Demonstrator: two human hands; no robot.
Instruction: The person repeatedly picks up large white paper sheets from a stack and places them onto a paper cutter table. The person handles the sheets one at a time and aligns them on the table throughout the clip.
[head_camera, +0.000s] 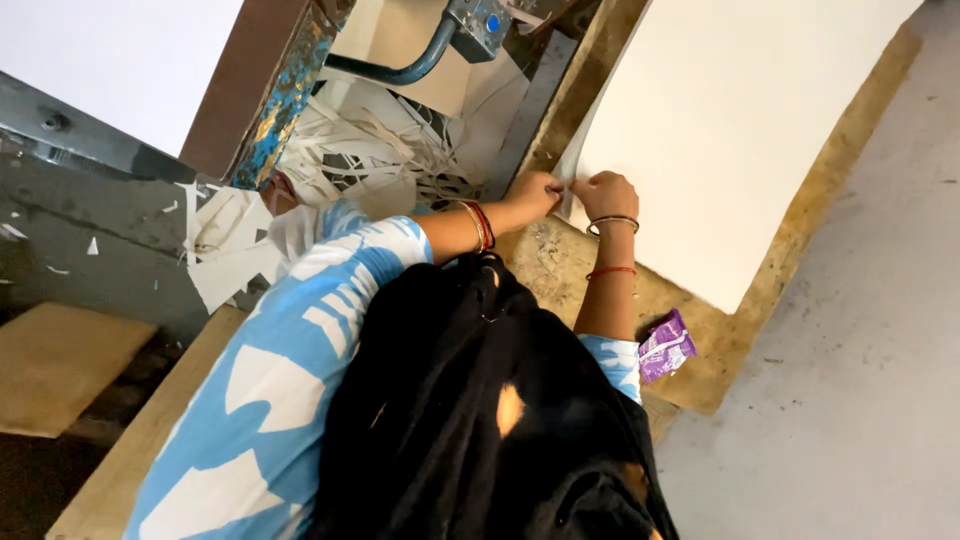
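Sheet: a large cream sheet (745, 130) lies curved over a worn wooden board (560, 260), its lower-left edge pinched by both hands; its top runs out of view.
Left hand: the left hand (535, 192), fingers closed, nips the sheet's edge at the corner; bangles (479, 226) sit on that wrist.
Right hand: the right hand (604, 193) is curled shut on the same edge, just beside the left, knuckles toward the camera; a dark bracelet (612, 222) and a red thread (610, 271) ring the forearm.
Hard to see: the fingertips of both hands are tucked against the sheet, so the exact grip cannot be made out.
Blocking the view: a black cloth (480, 420) drapes down the lower middle and covers most of the right arm and the near part of the board; a blue-and-white sleeve (290, 370) fills the lower left.
Nearby: a small purple wrapper (664, 346) lies on the board near the right elbow.
Beyond the hands: a heap of white paper scraps (370, 160) sits under a machine with a blue pipe (400, 70), cut off at the top.
Right side: grey concrete floor (860, 380).
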